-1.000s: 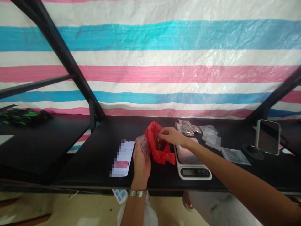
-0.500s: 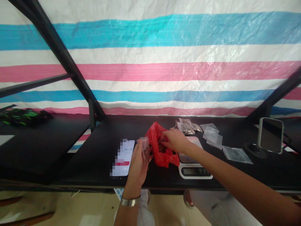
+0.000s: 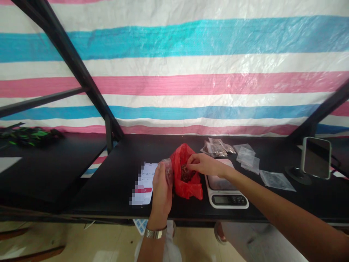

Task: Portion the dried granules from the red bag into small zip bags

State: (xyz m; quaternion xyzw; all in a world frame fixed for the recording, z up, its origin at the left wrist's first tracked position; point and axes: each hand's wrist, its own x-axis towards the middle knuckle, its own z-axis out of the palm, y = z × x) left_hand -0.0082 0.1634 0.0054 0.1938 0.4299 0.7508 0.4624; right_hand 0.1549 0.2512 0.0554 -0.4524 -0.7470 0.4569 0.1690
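Note:
A small clear plastic bag [image 3: 168, 171] is gripped in my left hand [image 3: 161, 185], held upright against the left side of a red plastic bag [image 3: 188, 190]. The red bag lies open, showing small dark brown pieces [image 3: 186, 173] inside. My right hand [image 3: 203, 164] is at its mouth, fingertips pinched together over the brown pieces. Whatever lies between those fingertips is too small to make out. Under my right wrist sits a white digital scale [image 3: 229, 199] with a metal plate; its display is unreadable.
Filled clear bags [image 3: 217, 148] lie behind the scale, with several flat clear bags [image 3: 248, 159] to their right. A phone showing a timer [image 3: 147, 182] rests left of my left hand. Another phone on a stand [image 3: 316, 158] is at right. Black metal posts [image 3: 109, 134] rise from the table.
My right hand has drawn up from deeper in the red bag to its opening, its fingers closing together. The red bag's front edge has shifted left. My left hand still holds the clear bag.

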